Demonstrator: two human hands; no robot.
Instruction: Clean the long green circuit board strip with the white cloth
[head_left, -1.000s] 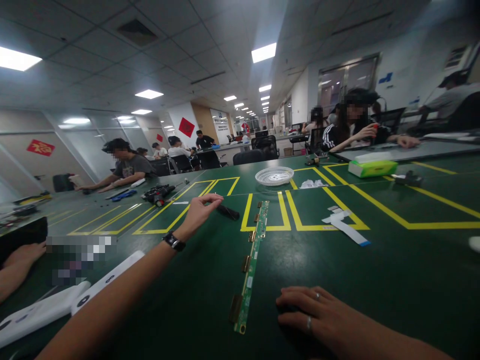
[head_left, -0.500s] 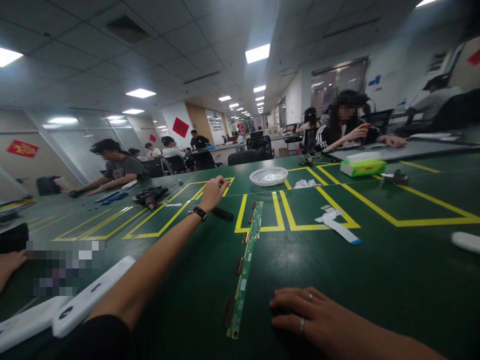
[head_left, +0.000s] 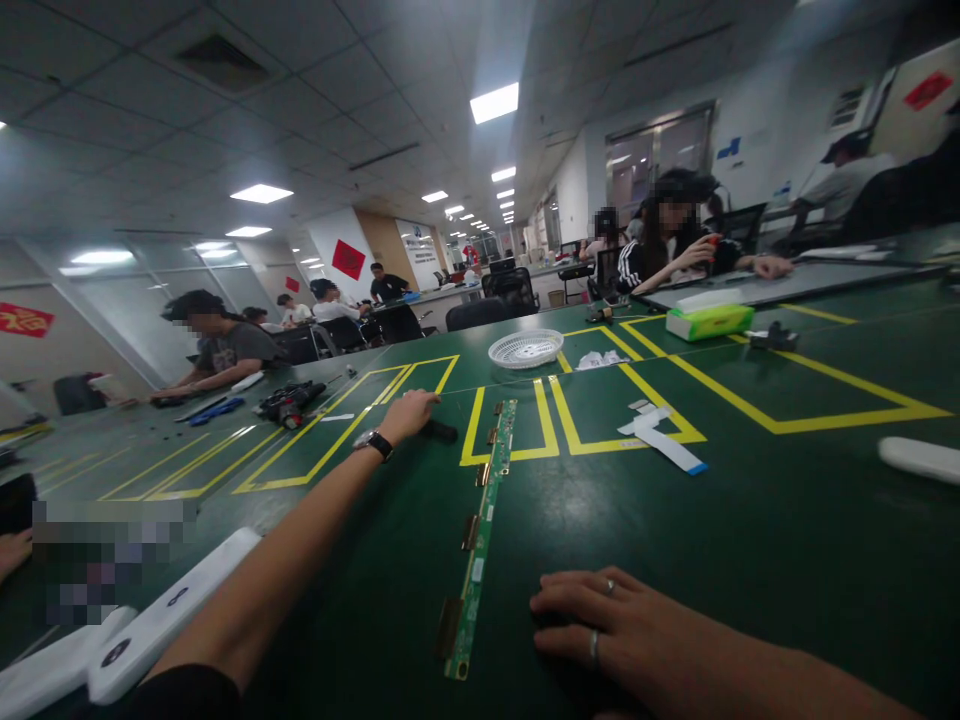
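My left hand [head_left: 410, 416] is stretched far out over the green table, its fingers pressed together and pointing down. What they hold, if anything, is too small to make out. Beside and below its fingertips lies a dark stick-shaped object [head_left: 440, 430]. A long, narrow green circuit board [head_left: 478, 570] with several brown flex tabs along its left edge lies lengthwise between my hands. To the right of the board, my right hand [head_left: 592, 620] rests palm down on the table, fingers stretched out and holding nothing. Two of its fingers wear rings.
A white plastic basket [head_left: 525, 349], crumpled white paper [head_left: 600, 360], a white ribbon cable [head_left: 671, 444] and a green tissue pack [head_left: 709, 320] lie on the yellow-taped table [head_left: 675, 550]. White devices [head_left: 172, 610] lie left, near a co-worker's hand [head_left: 13, 553]. Other people sit around.
My left hand has come down and back slightly, closer to the dark stick-shaped object. The whole view has shifted a little. My right hand and the circuit board stay where they were.
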